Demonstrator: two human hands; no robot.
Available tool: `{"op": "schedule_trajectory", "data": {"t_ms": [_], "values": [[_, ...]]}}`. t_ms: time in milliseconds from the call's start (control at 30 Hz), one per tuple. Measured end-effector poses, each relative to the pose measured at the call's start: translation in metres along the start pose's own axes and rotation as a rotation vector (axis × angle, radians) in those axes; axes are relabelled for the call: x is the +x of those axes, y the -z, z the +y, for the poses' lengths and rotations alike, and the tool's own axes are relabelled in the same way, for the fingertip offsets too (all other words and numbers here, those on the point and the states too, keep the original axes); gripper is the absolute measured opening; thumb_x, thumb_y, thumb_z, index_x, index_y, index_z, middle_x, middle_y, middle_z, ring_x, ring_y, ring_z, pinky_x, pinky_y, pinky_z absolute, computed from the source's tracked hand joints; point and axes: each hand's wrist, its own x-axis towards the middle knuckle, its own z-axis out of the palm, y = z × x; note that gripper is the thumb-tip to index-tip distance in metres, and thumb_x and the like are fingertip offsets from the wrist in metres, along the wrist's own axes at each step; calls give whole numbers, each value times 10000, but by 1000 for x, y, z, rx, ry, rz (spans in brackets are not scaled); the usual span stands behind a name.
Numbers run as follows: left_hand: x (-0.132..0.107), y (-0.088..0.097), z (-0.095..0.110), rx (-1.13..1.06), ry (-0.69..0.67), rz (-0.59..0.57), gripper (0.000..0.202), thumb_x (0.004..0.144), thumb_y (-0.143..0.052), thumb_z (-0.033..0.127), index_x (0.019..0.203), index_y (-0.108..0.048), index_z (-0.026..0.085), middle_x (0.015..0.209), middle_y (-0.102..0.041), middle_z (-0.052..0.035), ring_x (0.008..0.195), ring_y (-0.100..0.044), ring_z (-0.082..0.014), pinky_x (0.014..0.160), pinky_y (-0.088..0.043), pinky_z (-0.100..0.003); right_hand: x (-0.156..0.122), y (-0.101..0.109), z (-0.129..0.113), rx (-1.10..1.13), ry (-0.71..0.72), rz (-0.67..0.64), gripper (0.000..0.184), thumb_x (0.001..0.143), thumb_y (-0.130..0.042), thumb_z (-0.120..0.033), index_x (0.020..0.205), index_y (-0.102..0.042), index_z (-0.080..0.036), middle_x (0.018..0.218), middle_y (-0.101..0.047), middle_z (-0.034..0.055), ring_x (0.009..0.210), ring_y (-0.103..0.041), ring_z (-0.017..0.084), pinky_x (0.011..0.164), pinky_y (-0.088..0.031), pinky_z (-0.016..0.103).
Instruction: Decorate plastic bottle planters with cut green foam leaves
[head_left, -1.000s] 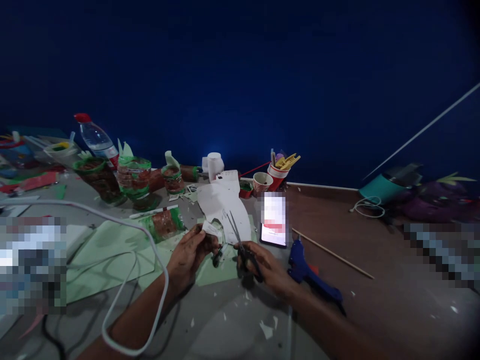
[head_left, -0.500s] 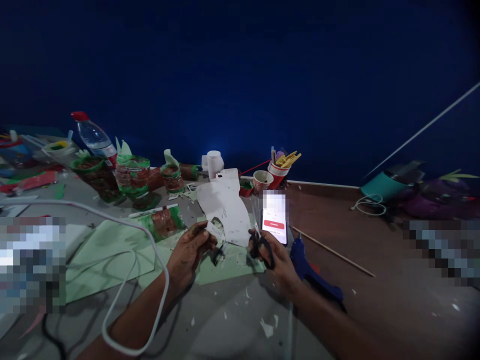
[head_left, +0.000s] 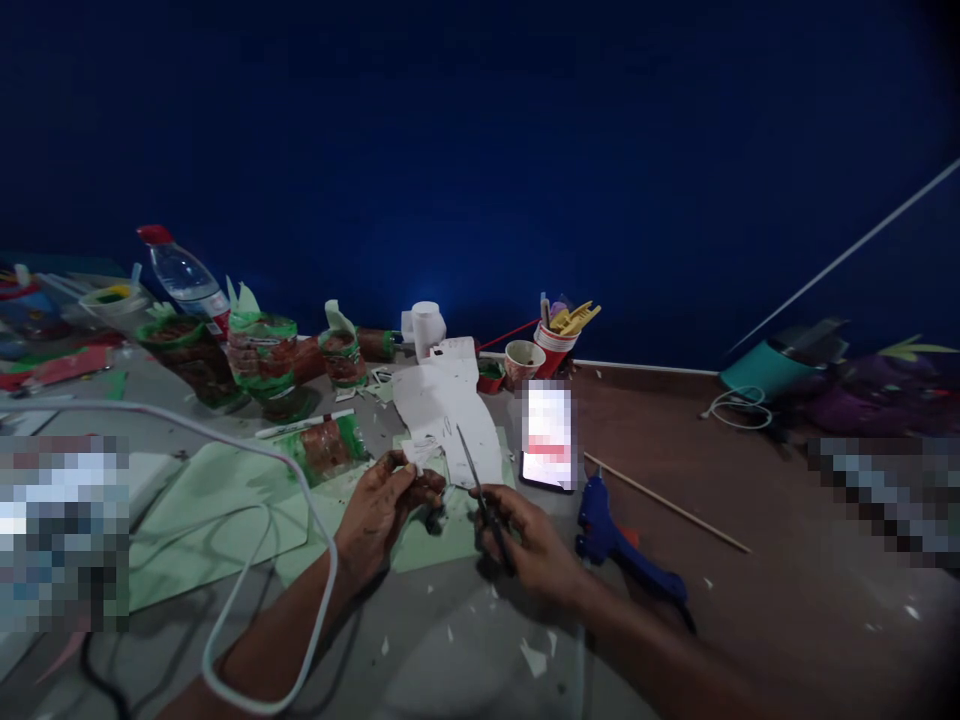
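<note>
Between the fingertips of my left hand (head_left: 386,505) is a small piece of white paper (head_left: 421,455), pinched at its lower edge. My right hand (head_left: 525,540) grips the black handles of a pair of scissors (head_left: 480,490), whose blades point up and left. The blades are a short way right of the paper piece and look nearly closed. Behind both hands lies a larger white sheet (head_left: 450,400) with small drawn marks. Under the hands are pale green sheets (head_left: 427,545). A small dark object (head_left: 435,520) below my left fingertips is too blurred to name.
Right of my hand are a lit phone (head_left: 547,440), a blue glue gun (head_left: 622,550) and a wooden stick (head_left: 667,505). Paper cups (head_left: 525,358) stand at the back. Brown and green pots (head_left: 262,355) and a bottle (head_left: 187,280) stand left. A white cable (head_left: 330,560) loops across my left arm.
My right hand has moved left and slightly down, away from the phone. The scissors have turned so their blades point left towards the paper piece. My left hand has hardly moved.
</note>
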Motion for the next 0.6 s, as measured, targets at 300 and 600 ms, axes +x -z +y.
{"op": "schedule_trajectory", "data": {"t_ms": [300,600], "values": [[-5,-3,-6,98,-44,-101,239,744,-673,331,821,-493,195,729,-705,-45,590,-648,-168,602,-498,-288,0,-4,-9,-160,-1,-14,315,762,-554,-166,1075,-568,-184,718,-530,-11,614,-437,111,553,-371,230],[-7,-5,-8,185,-37,-176,252,769,-648,350,840,-482,173,714,-712,-59,612,-675,-183,621,-509,-291,1,-5,-10,-66,-5,-17,264,793,-531,-186,1054,-575,-189,679,-534,-16,577,-435,106,532,-357,226]]}}
